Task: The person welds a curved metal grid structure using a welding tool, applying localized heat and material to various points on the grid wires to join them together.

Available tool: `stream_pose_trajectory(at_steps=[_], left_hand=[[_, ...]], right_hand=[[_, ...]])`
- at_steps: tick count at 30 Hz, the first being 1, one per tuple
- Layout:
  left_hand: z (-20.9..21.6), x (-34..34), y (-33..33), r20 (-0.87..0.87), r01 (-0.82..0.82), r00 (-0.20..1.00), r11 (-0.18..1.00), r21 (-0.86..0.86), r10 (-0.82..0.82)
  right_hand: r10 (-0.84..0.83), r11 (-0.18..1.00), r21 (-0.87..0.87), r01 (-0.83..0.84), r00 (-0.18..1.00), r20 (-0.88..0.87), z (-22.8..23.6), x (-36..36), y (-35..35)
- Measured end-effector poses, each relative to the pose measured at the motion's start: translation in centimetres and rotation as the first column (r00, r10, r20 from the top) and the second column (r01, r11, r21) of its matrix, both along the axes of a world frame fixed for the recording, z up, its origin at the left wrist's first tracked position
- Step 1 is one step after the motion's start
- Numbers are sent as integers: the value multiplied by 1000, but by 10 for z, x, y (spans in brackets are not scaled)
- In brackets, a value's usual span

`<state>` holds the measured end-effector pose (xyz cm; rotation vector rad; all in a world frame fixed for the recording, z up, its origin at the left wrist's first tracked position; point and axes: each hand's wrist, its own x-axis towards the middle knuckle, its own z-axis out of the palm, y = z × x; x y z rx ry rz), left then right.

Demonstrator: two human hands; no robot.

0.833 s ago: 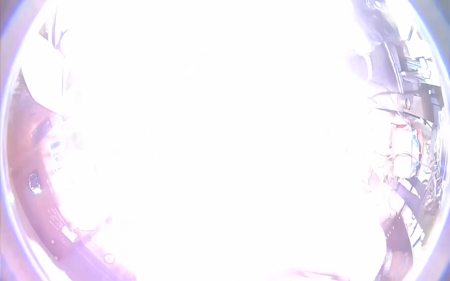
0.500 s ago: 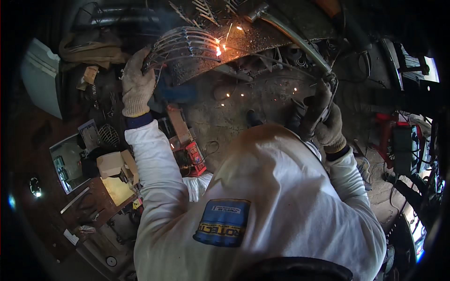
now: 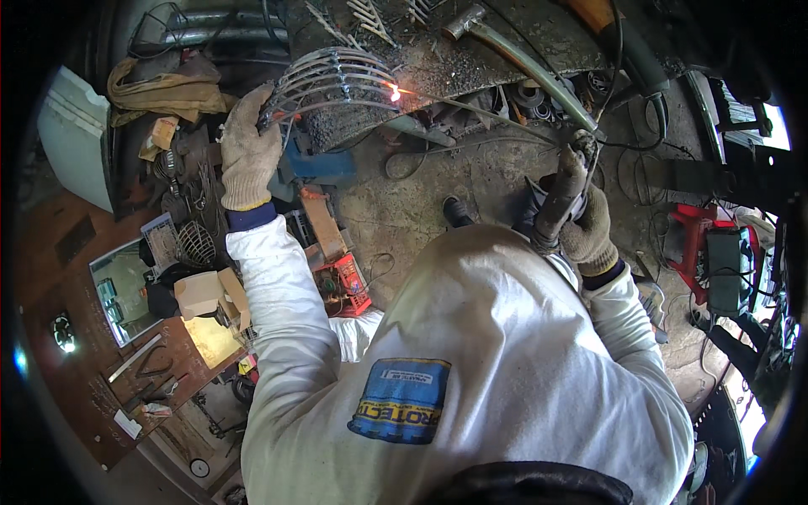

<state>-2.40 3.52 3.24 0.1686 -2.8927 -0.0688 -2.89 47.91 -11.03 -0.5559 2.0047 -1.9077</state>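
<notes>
My left hand (image 3: 250, 156), in a pale knitted work glove, closes its fingers on the left end of a curved cage of metal rods (image 3: 337, 77). The cage rests at the left part of a dark, grit-covered metal bench (image 3: 332, 130). My gloved right hand (image 3: 589, 236) grips a dark welding electrode holder (image 3: 560, 202) at the right. From the holder a thin welding electrode (image 3: 484, 111) reaches left to the cage's right end. A small orange-white glow (image 3: 395, 92) burns where the electrode meets the rods.
A hammer (image 3: 530, 69) lies across the bench's right side, near an orange-and-black power tool (image 3: 623, 42). Short welded rod pieces (image 3: 370, 21) lie at the far edge. A red crate (image 3: 343, 282) and a cardboard box (image 3: 202, 295) stand left. Cables (image 3: 412, 164) trail on the floor.
The flying sparks and smoke are gone and the glow has shrunk. The surroundings look brighter. My right hand and the holder have dropped slightly nearer to me; my left hand stays on the cage.
</notes>
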Motion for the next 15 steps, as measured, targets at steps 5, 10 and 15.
stream_pose_trajectory(at_steps=[5,10,15], left_hand=[[-5,-1,-3,-47,47,998,999,-12,-47],[0,1,-1,-71,64,995,998,1,-64],[-3,-1,-3,-63,83,995,994,69,-79]], right_hand=[[18,1000,16,-17,999,-43,-1,-3,-3],[118,913,-407,19,944,309,-9,2,-11],[371,710,-650,272,640,673,-19,3,-11]])
